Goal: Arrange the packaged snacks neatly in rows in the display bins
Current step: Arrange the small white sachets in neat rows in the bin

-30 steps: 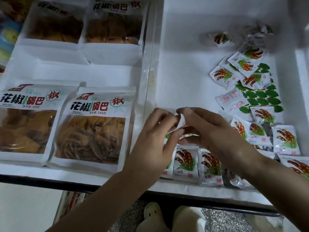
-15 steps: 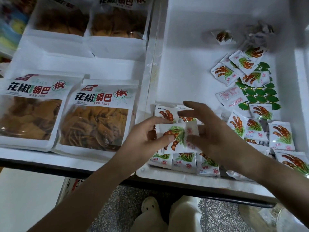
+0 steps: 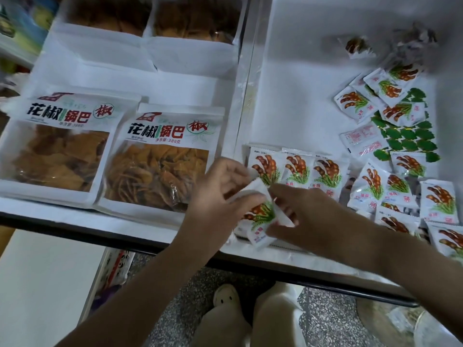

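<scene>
Hands are meeting on one small snack packet (image 3: 260,216): the left hand (image 3: 220,196) is curling its fingers round the packet's upper left edge while the right hand (image 3: 313,221) is pinching the opposite edge between thumb and forefinger, so neither is holding anything else. Gripping from both sides is probably letting the person square it up, since it is hanging tilted, printed face up, over the near corner of the white display bin (image 3: 295,101). Just beyond the fingertips a row of three packets (image 3: 298,171) is lying side by side, so the held one is likely heading for a row in front of them. Past the right hand, loose packets (image 3: 390,186) are lying jumbled; beside the left hand, large bags of crisps (image 3: 160,166) are filling the neighbouring bin.
</scene>
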Action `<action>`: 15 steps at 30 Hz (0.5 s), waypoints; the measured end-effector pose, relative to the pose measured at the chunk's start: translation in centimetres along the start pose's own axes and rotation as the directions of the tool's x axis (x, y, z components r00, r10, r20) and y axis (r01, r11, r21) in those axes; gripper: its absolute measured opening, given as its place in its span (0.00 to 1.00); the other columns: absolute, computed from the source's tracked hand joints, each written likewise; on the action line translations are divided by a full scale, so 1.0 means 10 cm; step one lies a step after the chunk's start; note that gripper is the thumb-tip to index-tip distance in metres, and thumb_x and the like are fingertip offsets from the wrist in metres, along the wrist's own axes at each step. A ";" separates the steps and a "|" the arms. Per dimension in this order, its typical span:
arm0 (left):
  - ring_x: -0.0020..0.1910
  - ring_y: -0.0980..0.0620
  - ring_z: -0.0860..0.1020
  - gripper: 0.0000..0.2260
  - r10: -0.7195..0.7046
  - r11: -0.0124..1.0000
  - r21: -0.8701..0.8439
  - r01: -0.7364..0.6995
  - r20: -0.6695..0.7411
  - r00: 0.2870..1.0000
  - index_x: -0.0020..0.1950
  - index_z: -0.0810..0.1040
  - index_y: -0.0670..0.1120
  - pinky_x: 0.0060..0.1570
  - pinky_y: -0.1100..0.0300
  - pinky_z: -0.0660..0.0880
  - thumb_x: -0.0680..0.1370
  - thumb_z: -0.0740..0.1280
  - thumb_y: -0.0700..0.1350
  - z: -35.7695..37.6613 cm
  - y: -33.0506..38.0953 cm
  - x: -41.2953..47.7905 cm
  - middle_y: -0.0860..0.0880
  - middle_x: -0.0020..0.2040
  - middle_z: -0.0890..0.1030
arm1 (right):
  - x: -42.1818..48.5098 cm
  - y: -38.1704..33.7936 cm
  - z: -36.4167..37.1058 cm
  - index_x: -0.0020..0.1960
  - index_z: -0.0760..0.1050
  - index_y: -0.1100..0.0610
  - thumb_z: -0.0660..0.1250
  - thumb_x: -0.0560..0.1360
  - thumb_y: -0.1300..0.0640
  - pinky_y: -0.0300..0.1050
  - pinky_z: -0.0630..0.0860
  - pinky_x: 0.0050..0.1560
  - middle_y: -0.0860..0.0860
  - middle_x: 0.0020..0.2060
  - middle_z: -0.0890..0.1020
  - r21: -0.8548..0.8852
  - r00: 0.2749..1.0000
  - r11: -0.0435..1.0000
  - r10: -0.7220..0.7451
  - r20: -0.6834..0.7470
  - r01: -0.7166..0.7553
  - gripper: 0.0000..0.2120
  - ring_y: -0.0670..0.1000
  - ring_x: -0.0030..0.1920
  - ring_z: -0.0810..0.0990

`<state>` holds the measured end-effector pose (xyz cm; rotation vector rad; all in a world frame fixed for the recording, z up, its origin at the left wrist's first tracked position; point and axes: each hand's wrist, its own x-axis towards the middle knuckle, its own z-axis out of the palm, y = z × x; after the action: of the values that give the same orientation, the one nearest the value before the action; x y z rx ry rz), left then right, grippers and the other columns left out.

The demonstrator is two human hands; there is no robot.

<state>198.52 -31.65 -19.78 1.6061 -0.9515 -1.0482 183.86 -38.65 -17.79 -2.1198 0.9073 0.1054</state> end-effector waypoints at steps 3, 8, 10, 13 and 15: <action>0.40 0.61 0.80 0.13 0.084 0.990 0.098 -0.097 0.125 0.989 0.46 0.73 0.51 0.42 0.69 0.75 0.70 0.74 0.39 0.07 0.07 0.05 0.53 0.39 0.81 | 0.00 0.00 0.08 0.52 0.69 0.49 0.71 0.71 0.54 0.28 0.70 0.38 0.39 0.32 0.73 0.081 0.980 0.995 -0.039 -0.194 0.055 0.13 0.31 0.36 0.73; 0.47 0.61 0.76 0.05 0.266 0.892 0.331 -0.306 0.162 0.950 0.49 0.73 0.48 0.48 0.69 0.70 0.76 0.68 0.41 0.05 -0.05 0.07 0.54 0.44 0.78 | 0.08 0.15 0.13 0.47 0.71 0.45 0.73 0.71 0.58 0.31 0.71 0.36 0.42 0.33 0.78 0.200 0.948 0.979 0.025 -0.317 0.041 0.13 0.42 0.36 0.77; 0.52 0.57 0.73 0.07 0.332 0.751 0.549 -0.368 0.169 0.928 0.53 0.73 0.46 0.53 0.61 0.69 0.77 0.64 0.46 -0.02 -0.19 0.07 0.53 0.49 0.76 | 0.13 0.21 0.18 0.45 0.73 0.48 0.71 0.72 0.59 0.33 0.70 0.35 0.40 0.34 0.76 0.179 0.944 0.984 0.043 -0.326 0.018 0.10 0.42 0.36 0.77; 0.55 0.53 0.70 0.12 0.332 0.577 0.706 -0.411 0.257 0.908 0.57 0.73 0.47 0.54 0.56 0.66 0.77 0.59 0.50 -0.12 -0.39 0.05 0.51 0.53 0.76 | 0.13 0.26 0.29 0.52 0.77 0.51 0.69 0.74 0.58 0.32 0.65 0.36 0.37 0.39 0.72 0.036 0.951 0.998 -0.030 -0.309 0.044 0.08 0.38 0.34 0.72; 0.56 0.53 0.69 0.13 0.315 0.502 0.749 -0.433 0.308 0.898 0.58 0.72 0.48 0.54 0.59 0.63 0.76 0.58 0.51 -0.13 -0.42 0.04 0.52 0.54 0.75 | 0.10 0.28 0.34 0.58 0.77 0.51 0.68 0.75 0.56 0.35 0.64 0.35 0.40 0.42 0.71 -0.098 0.955 0.994 -0.070 -0.289 0.043 0.12 0.42 0.36 0.71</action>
<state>200.27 -30.68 -23.74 1.8925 -1.9834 -0.3805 183.62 -37.94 -22.24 -2.2827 1.0272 -0.2060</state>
